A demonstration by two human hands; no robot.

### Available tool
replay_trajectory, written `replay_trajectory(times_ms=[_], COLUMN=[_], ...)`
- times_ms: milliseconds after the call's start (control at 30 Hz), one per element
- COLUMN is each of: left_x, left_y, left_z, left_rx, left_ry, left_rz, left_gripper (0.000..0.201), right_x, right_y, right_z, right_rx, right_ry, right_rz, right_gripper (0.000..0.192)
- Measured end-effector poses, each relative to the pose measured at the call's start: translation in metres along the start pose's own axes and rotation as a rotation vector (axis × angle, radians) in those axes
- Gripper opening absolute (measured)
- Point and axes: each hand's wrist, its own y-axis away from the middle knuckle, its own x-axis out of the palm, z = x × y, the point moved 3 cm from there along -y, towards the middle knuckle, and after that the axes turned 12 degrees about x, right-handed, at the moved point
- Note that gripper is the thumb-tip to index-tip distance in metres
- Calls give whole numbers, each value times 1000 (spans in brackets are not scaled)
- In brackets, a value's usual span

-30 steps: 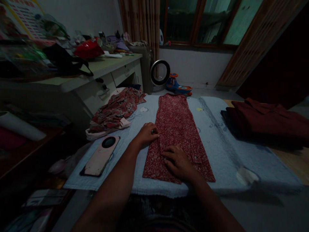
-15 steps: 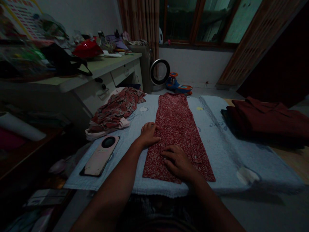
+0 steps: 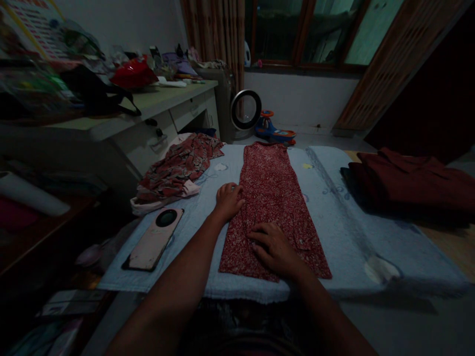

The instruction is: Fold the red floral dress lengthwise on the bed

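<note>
A red patterned dress point(image 3: 270, 198) lies flat and lengthwise on the pale blue cloth point(image 3: 341, 217). The left hand point(image 3: 229, 200) rests palm-down on the dress's left edge, fingers loose and gripping nothing. The right hand point(image 3: 274, 247) presses flat on the fabric nearer the hem, also unclenched.

Dim room, low light. Far wall w/ wood-framed window point(image 3: 315, 34) and striped curtain point(image 3: 218, 34), well beyond the hands. Left of the hands: pale desk point(image 3: 148, 118) w/ drawers, top cluttered. Beyond the hands, on pale floor point(image 3: 319, 141) by wall: round fan point(image 3: 246, 110), toy ride-on car point(image 3: 274, 131). Far right of the hands: slatted wood panel point(image 3: 386, 69), dark opening.
</note>
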Motion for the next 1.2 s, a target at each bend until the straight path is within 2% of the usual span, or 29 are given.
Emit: replay_trajectory(times_ms=[267, 467, 633, 867, 1200], left_x=[-5, -16, -19, -16, -6], left_y=[0, 9, 14, 14, 7], left_z=[-3, -17, -20, -14, -3], left_rx=[100, 186, 160, 155, 61], left_ry=[77, 125, 105, 87, 68], left_rz=[-80, 20, 114, 116, 70], left_gripper=[21, 15, 19, 18, 20], right_x=[2, 1, 0, 0, 1], right_y=[0, -1, 0, 0, 0], right_z=[-3, -1, 0, 0, 0], right_rx=[2, 3, 8, 15, 4], right_ry=[3, -15, -7, 1, -4], right_rz=[11, 9, 15, 17, 8], right_gripper=[36, 35, 35, 36, 35])
